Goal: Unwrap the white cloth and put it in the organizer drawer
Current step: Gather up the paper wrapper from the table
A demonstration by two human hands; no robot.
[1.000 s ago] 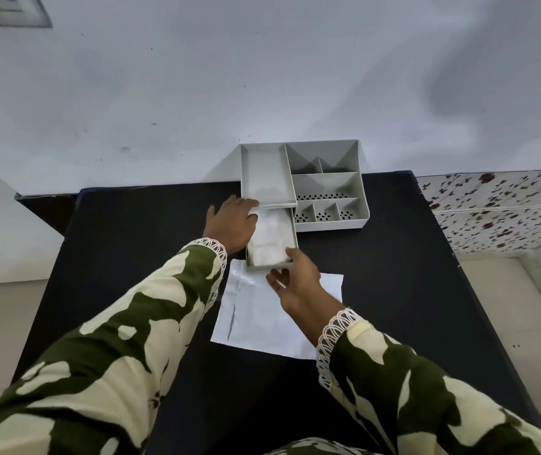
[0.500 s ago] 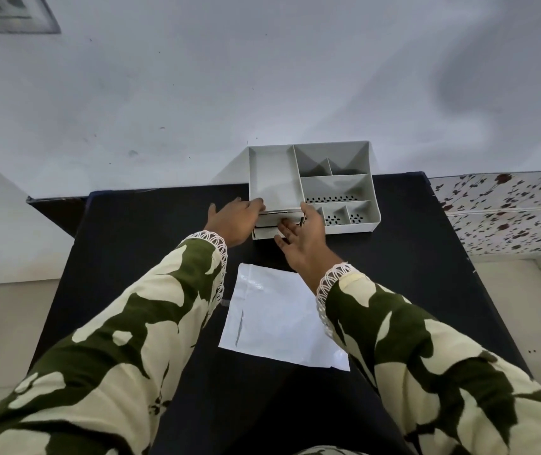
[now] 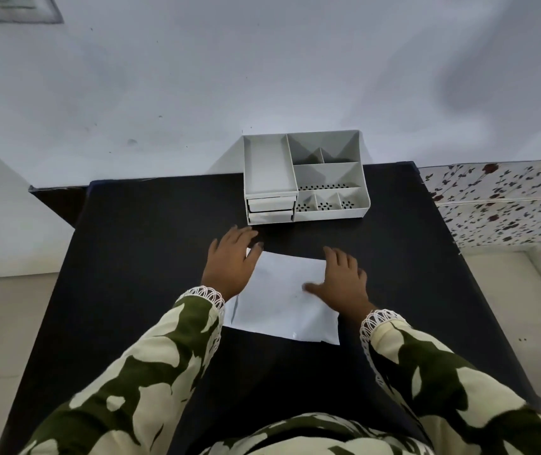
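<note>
Both drawers (image 3: 270, 210) of the organizer (image 3: 305, 178) sit pushed in at upper centre of the frame; the cloth is not visible, presumably inside one. Your left hand (image 3: 231, 262) and right hand (image 3: 344, 279) lie flat, fingers spread, holding nothing, on the white wrapper (image 3: 279, 300) below the organizer. The left is nearer the drawers.

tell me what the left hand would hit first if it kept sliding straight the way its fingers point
Probably the organizer: the left hand points up the black table toward the closed drawers at its front left. Only bare tabletop lies between, though depth is hard to judge.
</note>
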